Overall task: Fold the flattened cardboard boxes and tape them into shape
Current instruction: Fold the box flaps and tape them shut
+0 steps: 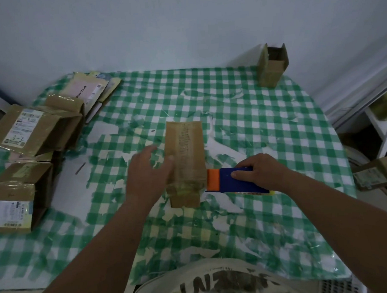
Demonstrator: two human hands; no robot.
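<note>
Head view: I see the cardboard box [185, 162] mid-table [265, 124]; my left hand [148, 173] rests straight fingers [166, 163] on its left side, my right hand [260, 172] grips the tape dispenser [230, 181] touching its right edge.

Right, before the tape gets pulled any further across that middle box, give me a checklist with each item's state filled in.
1. Left hand braces the cardboard box on its left side: ok, though blurred.
2. Right hand grips the tape dispenser: ok.
3. Dispenser's orange end meets the box's right edge: ok.
4. Tape strip lies flat across the box's near end: cannot tell; only a glossy band shows.
5. Flaps underneath closed: cannot tell, hidden.
6. Box rests flat on the checked tablecloth: ok.
</note>
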